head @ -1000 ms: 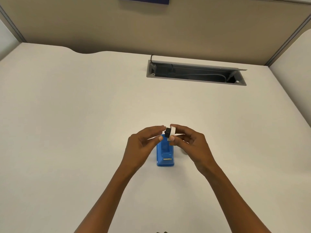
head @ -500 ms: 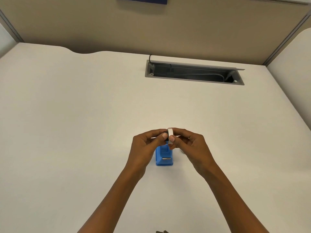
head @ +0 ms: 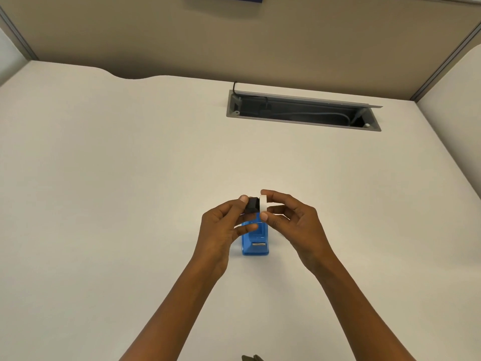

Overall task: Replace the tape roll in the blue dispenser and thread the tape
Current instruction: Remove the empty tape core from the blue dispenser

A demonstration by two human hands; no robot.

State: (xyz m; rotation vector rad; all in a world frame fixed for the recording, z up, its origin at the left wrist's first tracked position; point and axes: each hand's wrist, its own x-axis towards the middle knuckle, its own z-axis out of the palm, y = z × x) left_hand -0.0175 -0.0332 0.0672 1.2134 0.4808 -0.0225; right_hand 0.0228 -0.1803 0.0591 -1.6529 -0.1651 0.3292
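The blue dispenser (head: 255, 243) stands on the white desk (head: 130, 204), its metal cutter facing me and its roll bay showing no roll. Just above it my left hand (head: 223, 227) pinches a small black spool core (head: 252, 205) between thumb and fingers. My right hand (head: 291, 220) holds a white tape roll (head: 263, 204) edge-on between thumb and forefinger. The core sits against the left side of the roll; how far it reaches into the hole is hidden.
A grey cable tray (head: 303, 110) with its lid up is sunk into the desk at the back, with cables inside. Beige partition walls (head: 234, 35) close off the far edge and both sides. A dark object (head: 251, 358) peeks in at the bottom edge.
Half a second ago the fingers were bunched together over the core and roll. Now the black core shows clearly to the left of the white roll, and both hands sit slightly higher.
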